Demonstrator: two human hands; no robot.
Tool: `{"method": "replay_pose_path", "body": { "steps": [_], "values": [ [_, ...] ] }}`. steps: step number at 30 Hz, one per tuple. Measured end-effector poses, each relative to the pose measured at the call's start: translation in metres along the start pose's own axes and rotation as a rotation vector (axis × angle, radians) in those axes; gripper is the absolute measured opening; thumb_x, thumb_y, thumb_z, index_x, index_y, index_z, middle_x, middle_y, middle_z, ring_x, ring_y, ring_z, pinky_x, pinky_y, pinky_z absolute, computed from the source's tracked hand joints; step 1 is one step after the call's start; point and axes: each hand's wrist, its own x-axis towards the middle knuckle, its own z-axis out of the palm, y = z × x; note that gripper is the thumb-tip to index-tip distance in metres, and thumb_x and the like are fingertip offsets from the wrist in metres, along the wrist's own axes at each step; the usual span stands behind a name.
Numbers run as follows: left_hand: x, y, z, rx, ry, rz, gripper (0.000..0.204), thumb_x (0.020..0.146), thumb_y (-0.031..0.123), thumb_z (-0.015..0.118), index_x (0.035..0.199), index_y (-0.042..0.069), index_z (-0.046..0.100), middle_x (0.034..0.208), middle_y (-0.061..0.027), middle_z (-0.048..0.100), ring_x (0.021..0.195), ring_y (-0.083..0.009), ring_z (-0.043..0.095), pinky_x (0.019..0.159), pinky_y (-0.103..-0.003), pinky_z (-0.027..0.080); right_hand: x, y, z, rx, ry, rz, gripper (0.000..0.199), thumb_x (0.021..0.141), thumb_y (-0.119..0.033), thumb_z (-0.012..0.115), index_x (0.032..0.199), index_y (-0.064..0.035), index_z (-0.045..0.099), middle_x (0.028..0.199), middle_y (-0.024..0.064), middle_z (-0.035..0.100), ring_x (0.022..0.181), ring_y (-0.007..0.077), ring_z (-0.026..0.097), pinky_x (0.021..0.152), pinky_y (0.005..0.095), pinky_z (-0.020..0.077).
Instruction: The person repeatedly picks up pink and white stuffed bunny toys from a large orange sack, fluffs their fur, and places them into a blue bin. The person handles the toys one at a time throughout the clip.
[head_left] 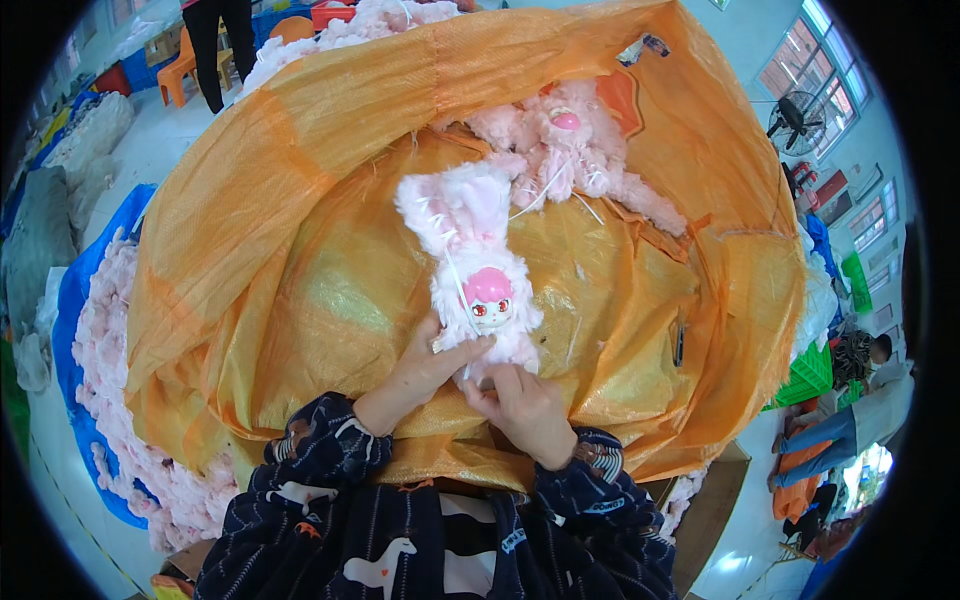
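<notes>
A pale pink plush doll [489,284] with long rabbit ears, pink hair and a white face with red eyes lies face up on an orange woven sack [330,270]. A thin white cord [455,272] runs down from its ears past the face. My left hand [422,368] is closed around the doll's lower left side, thumb across its body. My right hand [524,404] has its fingers bent together at the doll's lower end; whatever they pinch is hidden. Farther back on the sack lie more pink plush pieces [560,150], with white cords among them.
A slim dark object [679,345] lies on the sack's right side. At left, a blue sack [68,335] holds heaps of pink plush [112,350]. A cardboard box [712,515] stands at lower right. People are at upper left [208,40] and far right [862,422], near green crates [805,380].
</notes>
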Motion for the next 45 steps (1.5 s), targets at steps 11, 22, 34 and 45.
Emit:
{"method": "replay_pose_path", "body": {
  "steps": [11, 22, 34, 45],
  "values": [
    [0.006, 0.003, -0.009, -0.120, -0.006, -0.021, 0.044, 0.077, 0.007, 0.061, 0.116, 0.002, 0.042, 0.105, -0.0085, 0.055, 0.093, -0.0171, 0.055, 0.077, -0.029, 0.047, 0.000, 0.006, -0.012, 0.346, 0.089, 0.164, 0.017, 0.075, -0.018, 0.063, 0.083, -0.0033, 0.058, 0.060, 0.0107, 0.057, 0.049, 0.0232, 0.057, 0.046, 0.0299, 0.0458],
    [0.005, 0.008, -0.013, -0.189, -0.116, -0.181, 0.037, 0.082, 0.010, 0.056, 0.116, 0.000, 0.044, 0.107, -0.0101, 0.054, 0.095, -0.0188, 0.056, 0.081, -0.031, 0.047, -0.010, 0.017, -0.011, 0.042, -0.010, 0.005, 0.033, 0.070, -0.014, 0.066, 0.100, -0.0050, 0.055, 0.079, 0.0076, 0.055, 0.062, 0.0194, 0.058, 0.049, 0.0272, 0.0469],
    [0.003, -0.006, -0.007, -0.072, 0.003, -0.059, 0.041, 0.074, 0.001, 0.063, 0.112, 0.002, 0.047, 0.101, -0.0077, 0.057, 0.090, -0.0157, 0.056, 0.076, -0.027, 0.048, -0.009, 0.023, 0.008, -0.020, 0.053, 0.299, 0.016, 0.075, -0.017, 0.062, 0.068, -0.0049, 0.055, 0.054, 0.0078, 0.053, 0.044, 0.0218, 0.054, 0.039, 0.0288, 0.0406],
    [-0.003, -0.005, -0.005, 0.299, -0.112, 0.074, 0.049, 0.070, 0.007, 0.070, 0.113, 0.002, 0.049, 0.104, -0.0061, 0.057, 0.092, -0.0128, 0.054, 0.080, -0.027, 0.045, 0.025, 0.028, -0.035, 0.616, 0.401, 0.635, 0.022, 0.077, -0.020, 0.063, 0.071, 0.0017, 0.060, 0.053, 0.0035, 0.054, 0.048, 0.0095, 0.047, 0.046, 0.0245, 0.0396]
  ]
}}
